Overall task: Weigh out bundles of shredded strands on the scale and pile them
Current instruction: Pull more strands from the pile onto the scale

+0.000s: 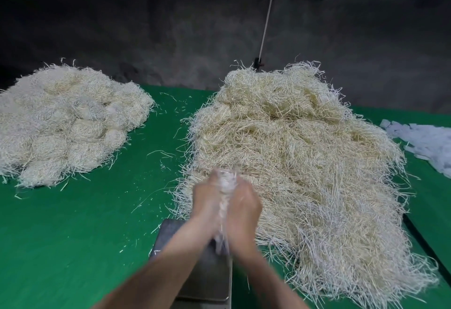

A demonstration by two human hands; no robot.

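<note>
In the head view, the left hand (pixel 209 202) and the right hand (pixel 244 207) are pressed together around a thin bundle (pixel 225 201) of pale strands. The fingers (pixel 240 186) look closed on it from both sides, though motion blur hides how each one lies. Strand ends stick out beyond the fingertips and trail down past the wrists.

The scale (pixel 210 269) sits just below the wrists, with a bare metal plate. The big loose heap (pixel 305 162) touches the right hand's outer side and runs on past the fingertips. The pile (pixel 68 123) of finished bundles lies well apart, off to the left of the left hand.

Risks, as a judgement: the trailing ends could snag on the heap and drag extra strands onto the plate, which would spoil the reading. A loose hold could shed strands onto the green table cover (pixel 73 235), which is already littered with strays. The heap's edge crowds the scale's right side, and it may rest on the plate.

Farther right of the hands lie white paper strips (pixel 424 142). A white cord (pixel 268 13) rises against the dark wall (pixel 122 28) beyond the fingertips.
</note>
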